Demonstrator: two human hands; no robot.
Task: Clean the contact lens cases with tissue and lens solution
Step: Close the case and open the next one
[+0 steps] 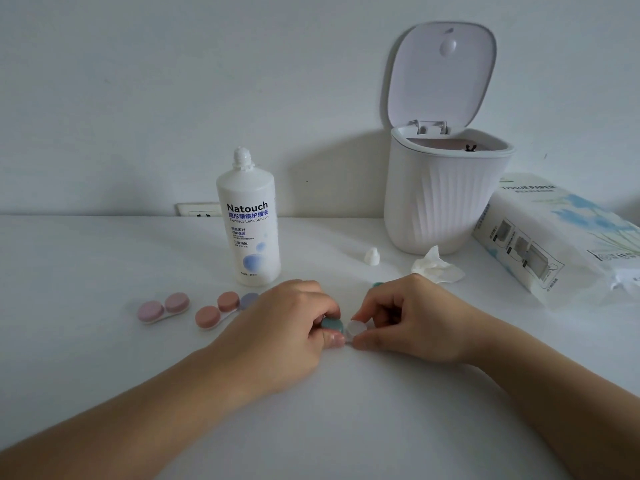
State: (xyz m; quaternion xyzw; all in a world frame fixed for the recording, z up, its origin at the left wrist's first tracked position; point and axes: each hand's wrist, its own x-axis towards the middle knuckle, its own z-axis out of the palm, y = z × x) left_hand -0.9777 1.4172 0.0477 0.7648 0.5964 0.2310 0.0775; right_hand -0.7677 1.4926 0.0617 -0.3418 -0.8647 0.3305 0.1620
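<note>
Teal plastic shows between the fingers of my left hand [294, 320]: it is the capped end of a contact lens case [341, 328] lying on the desk [104, 358] right in front of me. My left thumb and fingers are curled round that teal cap [331, 324]. My right hand [415, 317] pinches the other end, where the well [356, 329] is whitish and translucent, with no coloured cap on it. The two hands almost meet over the case, thumbs nearly touching.

Just beyond my right knuckles a small teal piece [377, 284] peeks out on the desk; most of it is hidden, so I cannot tell what it is.

To the left lie two more cases, both capped: a salmon-coloured one [217, 310] near my left hand and a pink one [163, 307] farther out. A lilac cap [250, 300] shows just behind my left hand, the rest hidden.

Behind them stands the lens solution bottle [248, 220], upright, its nozzle bare. Its small white cap [372, 256] stands apart on the desk to the right. A crumpled tissue [436, 266] lies near the foot of a white ribbed bin [440, 202] whose lid [441, 74] is tipped up. At the far right a pack of tissue paper [554, 237] lies on its side.
</note>
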